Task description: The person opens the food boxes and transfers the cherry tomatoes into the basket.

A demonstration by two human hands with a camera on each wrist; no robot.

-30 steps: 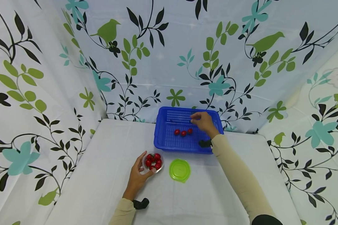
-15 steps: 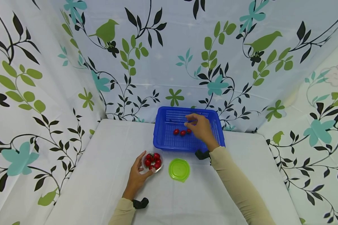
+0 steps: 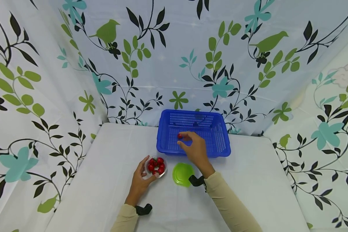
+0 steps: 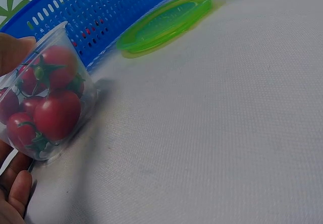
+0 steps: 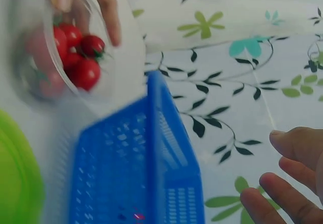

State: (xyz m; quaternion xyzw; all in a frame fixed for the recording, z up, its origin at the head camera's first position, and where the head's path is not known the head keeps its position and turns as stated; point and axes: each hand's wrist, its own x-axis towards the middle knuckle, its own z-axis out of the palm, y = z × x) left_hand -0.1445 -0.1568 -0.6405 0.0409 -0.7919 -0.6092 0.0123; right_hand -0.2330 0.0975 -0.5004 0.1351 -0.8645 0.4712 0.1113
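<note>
My left hand (image 3: 140,183) holds a small clear plastic cup (image 4: 90,97) on the table, with thumb and fingers around its sides. Several small red tomatoes (image 4: 58,114) with green stems fill the cup. Over the front part of the blue plastic basket (image 3: 219,138) is my right hand (image 3: 196,150), its thumb and fingers apart and nothing between them in the right wrist view. One red tomato (image 3: 179,136) in the basket shows just beyond those fingertips; the hand covers the basket floor to its right.
A bright green lid (image 3: 181,174) lies on the white-covered table (image 3: 249,180), right of the cup and in front of the basket, partly under the right wrist strap (image 3: 196,181). A patterned curtain (image 3: 179,64) hangs behind the basket.
My right hand has moved left and nearer across the basket. Of the three tomatoes seen there before, only one now shows past the hand. The left hand stays on the cup.
</note>
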